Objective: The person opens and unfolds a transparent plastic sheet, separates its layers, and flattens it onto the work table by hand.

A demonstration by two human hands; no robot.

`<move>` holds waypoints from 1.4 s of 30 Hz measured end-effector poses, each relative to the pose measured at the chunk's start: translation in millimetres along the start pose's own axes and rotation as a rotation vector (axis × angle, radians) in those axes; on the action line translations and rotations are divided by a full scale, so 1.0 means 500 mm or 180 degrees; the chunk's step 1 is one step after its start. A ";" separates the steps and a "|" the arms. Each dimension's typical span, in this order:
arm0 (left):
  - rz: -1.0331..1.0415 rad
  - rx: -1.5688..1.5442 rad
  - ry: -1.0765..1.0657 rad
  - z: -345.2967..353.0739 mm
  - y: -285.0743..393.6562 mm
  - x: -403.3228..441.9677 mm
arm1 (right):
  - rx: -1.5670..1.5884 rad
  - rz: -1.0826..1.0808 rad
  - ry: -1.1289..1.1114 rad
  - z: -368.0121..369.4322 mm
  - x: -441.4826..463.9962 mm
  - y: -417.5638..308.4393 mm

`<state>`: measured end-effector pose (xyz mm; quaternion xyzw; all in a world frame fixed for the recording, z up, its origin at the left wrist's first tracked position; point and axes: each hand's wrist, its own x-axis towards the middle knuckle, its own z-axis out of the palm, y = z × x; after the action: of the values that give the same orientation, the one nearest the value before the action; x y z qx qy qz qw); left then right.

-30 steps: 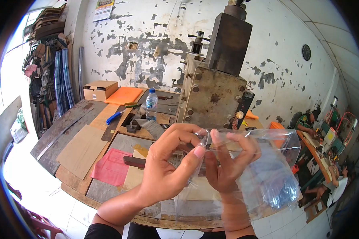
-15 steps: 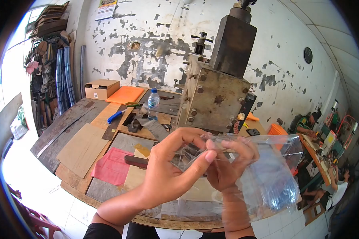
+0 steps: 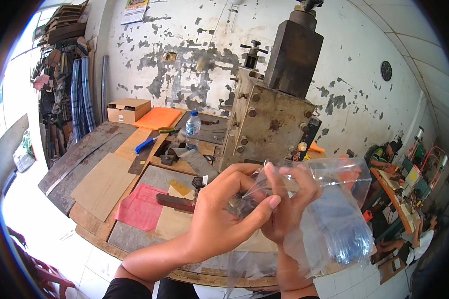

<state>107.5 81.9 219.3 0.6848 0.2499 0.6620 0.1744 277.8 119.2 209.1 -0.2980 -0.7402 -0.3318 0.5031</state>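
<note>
A clear plastic bag (image 3: 304, 249) hangs from my two hands over the front of the table, with a bluish stack of clear plastic pieces (image 3: 346, 241) bunched at its lower right. My left hand (image 3: 227, 214) is closed on the bag's upper left part, thumb and fingers curled toward each other. My right hand (image 3: 289, 204) is partly behind the see-through film, its fingers bent around the bag's upper edge. Glare and folds in the film blur the exact contact of the fingertips. Left of my left hand lies a dark-edged bar (image 3: 174, 202) above a red sheet (image 3: 140, 208).
Behind my hands stands a bolted metal press (image 3: 272, 117). A water bottle (image 3: 192, 130), blue-handled tool (image 3: 146, 144), orange folder (image 3: 158, 118), cardboard box (image 3: 128, 110) and tan board (image 3: 104, 187) lie on the table. People (image 3: 419, 244) work at a bench on the right.
My fingers have shifted slightly right and changed their hold on the film. The bag's upper edge has moved up, and loose film now hangs lower between my forearms.
</note>
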 end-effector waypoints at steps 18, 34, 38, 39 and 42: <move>-0.0289 -0.0522 -0.0751 -0.064 0.016 0.037 | -0.0595 -0.0798 0.0709 -0.005 -0.032 0.034; -0.0527 -0.1286 -0.0372 -0.048 -0.003 0.029 | -0.0370 -0.0515 0.0562 0.002 -0.027 0.019; -0.1408 -0.1310 -0.0733 -0.081 0.021 0.045 | -0.0249 -0.0423 0.0502 0.004 -0.030 0.025; -0.1634 -0.1319 -0.0975 -0.085 0.023 0.048 | -0.0287 -0.0500 0.0421 0.002 -0.030 0.030; -0.1476 -0.1463 -0.0900 -0.074 0.015 0.035 | -0.0319 -0.0586 0.0391 0.012 -0.030 0.030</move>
<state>71.6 82.5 240.3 0.6375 0.2166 0.5425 0.5024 291.1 131.3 196.2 -0.2328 -0.7148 -0.4308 0.4994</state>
